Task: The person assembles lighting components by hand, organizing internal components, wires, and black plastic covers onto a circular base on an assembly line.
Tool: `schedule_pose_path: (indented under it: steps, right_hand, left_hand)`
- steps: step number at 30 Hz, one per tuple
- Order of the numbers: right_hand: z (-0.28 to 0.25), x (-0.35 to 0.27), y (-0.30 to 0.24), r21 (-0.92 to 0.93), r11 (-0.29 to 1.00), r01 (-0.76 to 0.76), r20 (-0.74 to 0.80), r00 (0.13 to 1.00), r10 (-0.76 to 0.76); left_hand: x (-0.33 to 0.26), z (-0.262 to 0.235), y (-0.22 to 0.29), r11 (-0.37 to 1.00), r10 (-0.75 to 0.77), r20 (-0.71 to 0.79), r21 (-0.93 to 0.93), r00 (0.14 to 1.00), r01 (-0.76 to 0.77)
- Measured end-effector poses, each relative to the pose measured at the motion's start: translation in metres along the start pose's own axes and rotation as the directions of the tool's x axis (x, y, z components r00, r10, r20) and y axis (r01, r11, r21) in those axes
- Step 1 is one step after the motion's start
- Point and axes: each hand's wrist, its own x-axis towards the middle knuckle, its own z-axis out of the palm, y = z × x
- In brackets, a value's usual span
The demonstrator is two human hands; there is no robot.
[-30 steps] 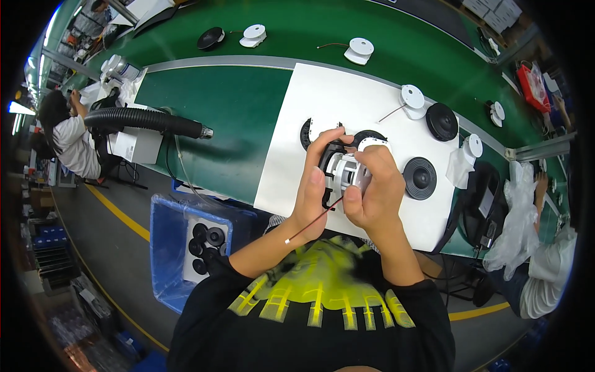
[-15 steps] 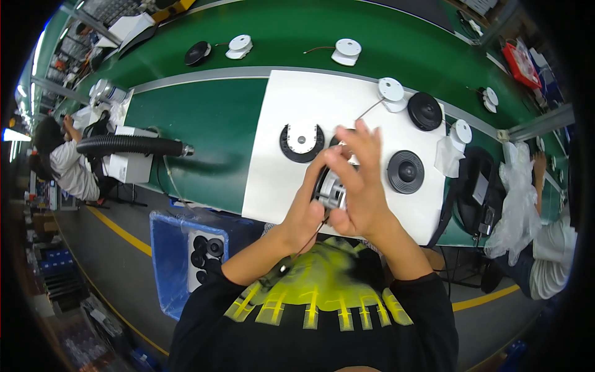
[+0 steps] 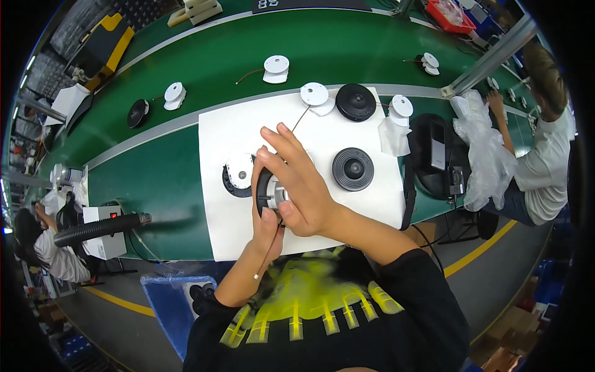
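Above the white mat, both my hands hold a round black part with a white and silver body point(image 3: 273, 192), tilted on its edge. My left hand point(image 3: 263, 235) supports it from the left and below. My right hand point(image 3: 305, 192) closes over its right side, the thumb pressed near the body and the fingers reaching across the top. A thin dark wire point(image 3: 268, 254) hangs from the part past my left thumb to a small pale connector. Just left of my hands lies a black disc with a white rounded plate point(image 3: 240, 168), partly covered by my fingers.
On the white mat point(image 3: 223, 229) sit a ribbed black disc point(image 3: 353, 168), another black disc point(image 3: 356, 102) and a white spool-like part point(image 3: 315, 94). More white parts stand on the green bench. A black hose point(image 3: 99, 229) is at left, a blue bin point(image 3: 167, 310) below; co-workers sit both sides.
The view has turned right, so the bench scene sits further left. Both hands still hold the part; my right hand's raised fingers have come down closer over it.
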Motion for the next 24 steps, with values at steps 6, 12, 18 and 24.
schedule_pose_path:
  steps: [6,12,18,24]
  right_hand:
    - [0.0,0.009,0.009,0.036,0.994,-0.107,0.06,0.993,0.105]
    - [-0.018,0.03,0.014,-0.394,0.919,0.025,0.348,0.929,0.124]
    - [-0.032,0.079,0.078,-0.653,0.747,0.124,0.336,0.931,0.139]
    - [-0.137,0.086,0.27,-0.99,0.013,0.141,0.132,0.886,0.445]
  left_hand:
    - [0.008,-0.008,-0.016,0.999,0.017,-0.056,-0.03,0.998,-0.018]
    - [0.028,-0.02,0.004,0.994,0.104,-0.047,-0.012,0.993,-0.105]
    - [0.032,-0.076,0.024,0.882,0.075,-0.288,0.466,0.955,0.071]
    - [0.057,-0.124,0.015,0.483,-0.197,-0.389,0.761,0.9,0.434]
